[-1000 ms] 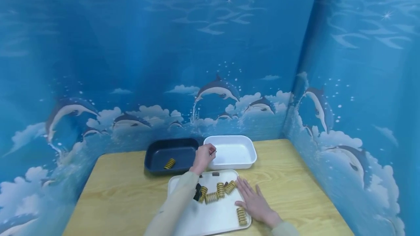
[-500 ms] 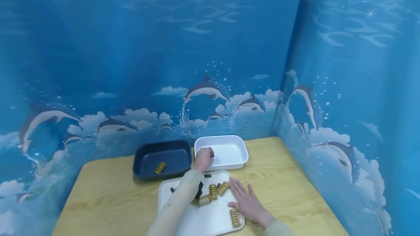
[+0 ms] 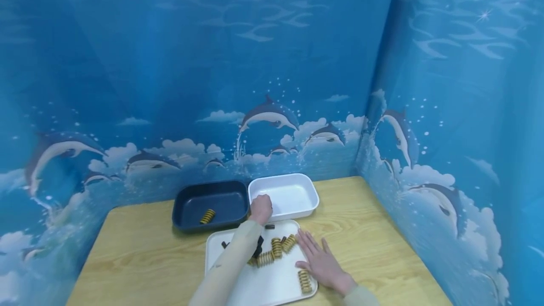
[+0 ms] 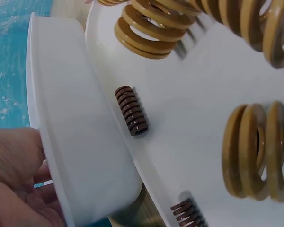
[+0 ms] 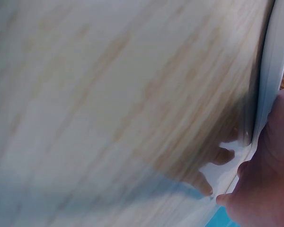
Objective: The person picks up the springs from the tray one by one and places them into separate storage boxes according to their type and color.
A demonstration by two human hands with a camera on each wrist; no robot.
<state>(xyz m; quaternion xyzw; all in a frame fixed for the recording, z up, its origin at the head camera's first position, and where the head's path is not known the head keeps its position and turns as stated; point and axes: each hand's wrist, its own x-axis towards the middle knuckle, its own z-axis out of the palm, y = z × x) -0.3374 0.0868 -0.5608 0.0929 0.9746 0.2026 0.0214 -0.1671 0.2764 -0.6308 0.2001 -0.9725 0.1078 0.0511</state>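
Note:
My left hand point(image 3: 261, 208) reaches into the left side of the white bin point(image 3: 303, 214), fingers curled downward. The small brown spring it pinches is nearly all hidden behind the hand; the left wrist view shows the fingers point(image 4: 45, 194) behind the bin's wall. Below lies a white tray point(image 3: 272, 292) with several large yellow springs point(image 3: 276, 248), small brown springs point(image 4: 131, 111) and a black item point(image 3: 258, 247) partly under my left forearm. My right hand point(image 3: 320, 263) lies flat with fingers spread at the tray's right rim, beside a yellow spring point(image 3: 304, 281).
A dark blue bin point(image 3: 182, 223) stands left of the white one, with one yellow spring point(image 3: 207, 216) in it. Both bins sit on the wooden table point(image 3: 140, 254), close to a blue curtain point(image 3: 204, 60) printed with dolphins. A second curtain hangs on the right.
My left hand, with the small brown spring, has moved from over the white bin's near left rim down into it. The head view has shifted slightly. My right hand stays at the tray's rim.

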